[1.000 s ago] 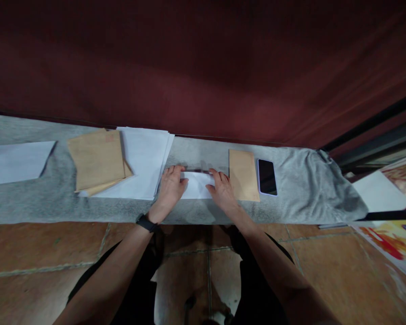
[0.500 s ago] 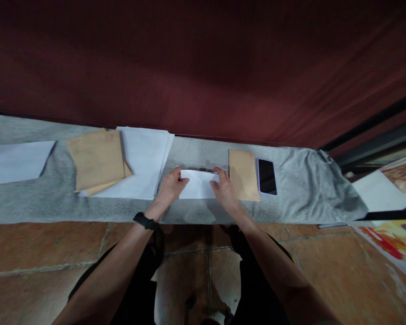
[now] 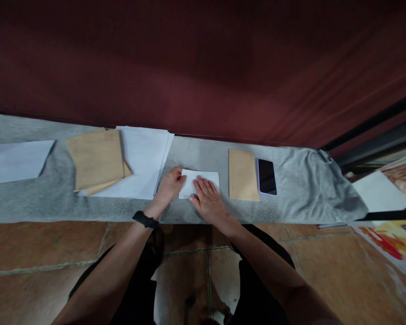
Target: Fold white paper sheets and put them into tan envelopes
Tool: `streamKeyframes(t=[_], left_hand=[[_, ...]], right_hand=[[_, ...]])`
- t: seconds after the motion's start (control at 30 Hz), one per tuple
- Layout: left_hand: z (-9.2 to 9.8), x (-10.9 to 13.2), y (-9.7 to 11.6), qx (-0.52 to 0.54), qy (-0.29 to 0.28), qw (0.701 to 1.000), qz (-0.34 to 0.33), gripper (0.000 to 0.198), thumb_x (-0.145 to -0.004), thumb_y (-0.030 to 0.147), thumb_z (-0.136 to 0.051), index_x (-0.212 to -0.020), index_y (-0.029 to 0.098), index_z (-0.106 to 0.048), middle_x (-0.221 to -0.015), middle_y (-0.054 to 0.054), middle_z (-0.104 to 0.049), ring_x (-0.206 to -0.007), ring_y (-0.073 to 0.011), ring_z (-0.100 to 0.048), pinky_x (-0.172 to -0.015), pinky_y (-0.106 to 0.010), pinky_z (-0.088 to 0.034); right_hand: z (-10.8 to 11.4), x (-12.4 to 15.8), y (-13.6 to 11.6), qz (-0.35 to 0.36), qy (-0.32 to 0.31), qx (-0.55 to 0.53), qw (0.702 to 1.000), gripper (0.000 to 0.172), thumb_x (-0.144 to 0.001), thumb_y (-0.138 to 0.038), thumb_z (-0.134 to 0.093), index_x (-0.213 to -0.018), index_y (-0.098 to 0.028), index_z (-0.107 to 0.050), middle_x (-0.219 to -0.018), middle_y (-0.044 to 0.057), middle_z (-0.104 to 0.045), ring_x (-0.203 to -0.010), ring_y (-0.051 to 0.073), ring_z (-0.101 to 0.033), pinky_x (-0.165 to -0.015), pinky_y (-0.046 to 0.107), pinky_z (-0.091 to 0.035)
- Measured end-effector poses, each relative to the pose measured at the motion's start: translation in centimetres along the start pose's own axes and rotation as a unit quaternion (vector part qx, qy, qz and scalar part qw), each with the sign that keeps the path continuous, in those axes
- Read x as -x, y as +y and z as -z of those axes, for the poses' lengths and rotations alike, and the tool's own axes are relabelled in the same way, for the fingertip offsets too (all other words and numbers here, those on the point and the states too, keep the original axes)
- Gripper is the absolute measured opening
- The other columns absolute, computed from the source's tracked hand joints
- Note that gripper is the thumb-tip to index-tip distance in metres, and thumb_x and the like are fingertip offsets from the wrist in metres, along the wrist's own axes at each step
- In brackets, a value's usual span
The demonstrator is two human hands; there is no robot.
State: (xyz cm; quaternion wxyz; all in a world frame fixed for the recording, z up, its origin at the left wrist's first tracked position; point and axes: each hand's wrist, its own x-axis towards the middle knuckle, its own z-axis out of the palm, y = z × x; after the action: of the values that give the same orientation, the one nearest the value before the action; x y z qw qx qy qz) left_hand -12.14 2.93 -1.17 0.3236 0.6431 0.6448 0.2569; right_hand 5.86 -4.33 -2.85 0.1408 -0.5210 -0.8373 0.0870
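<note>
Beyond the right hand [image 3: 208,201] I see a dimly lit maroon surface [image 3: 189,76]. A grey-draped ledge [image 3: 301,180] runs under that hand, above brown floor tiles [image 3: 325,257]; a black bar [image 3: 375,120] slants to its right.

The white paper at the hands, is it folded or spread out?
Folded, it seems: the white paper, lying under the right hand, is much smaller than the white sheets on the left.

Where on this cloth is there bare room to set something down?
Cloth shows right of the phone, though wrinkled, and beyond the paper under the right hand. It's crowded left of the left hand, where brown envelopes lie over white sheets.
</note>
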Motion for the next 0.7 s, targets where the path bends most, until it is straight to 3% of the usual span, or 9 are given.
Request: streamKeyframes(t=[0.7], left_hand=[[-0.1,0.9,1.4,-0.169,0.021,0.984,0.046,0.029,-0.096,0.027,-0.055,-0.123,0.017,-0.057,-0.095,-0.007,-0.074,-0.086,-0.0224,-0.071,-0.075,-0.031,-0.050]], right_hand=[[-0.2,0.6,1.9,-0.092,0.029,0.056,0.994,0.074,-0.105,-0.050,-0.046,-0.157,0.000,-0.033,-0.164,0.024,-0.032,-0.153,0.034,-0.032,-0.124,0.049,-0.025]])
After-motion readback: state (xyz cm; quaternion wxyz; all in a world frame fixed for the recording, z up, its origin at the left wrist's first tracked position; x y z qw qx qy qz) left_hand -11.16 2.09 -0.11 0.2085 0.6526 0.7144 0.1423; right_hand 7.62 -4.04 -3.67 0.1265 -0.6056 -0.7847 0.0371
